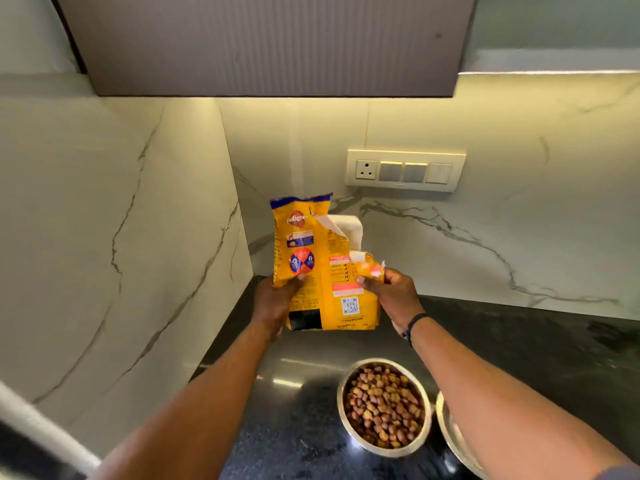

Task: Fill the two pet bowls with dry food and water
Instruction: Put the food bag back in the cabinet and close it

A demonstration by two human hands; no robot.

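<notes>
A yellow dry-food bag [313, 268] stands upright in the back corner of the black counter, its torn top open and white inside. My left hand [273, 303] grips the bag's left side low down. My right hand [389, 292] pinches the folded flap on its right side. Nearer to me, a steel bowl [348, 427] holds brown and tan kibble up to near its rim. A second steel bowl [446, 431] sits right beside it, mostly hidden under my right forearm; its contents cannot be seen.
The black counter [301, 393] ends at marble walls on the left and behind. A switch and socket panel [405, 170] is on the back wall. A dark overhead cabinet [263, 43] hangs above the corner.
</notes>
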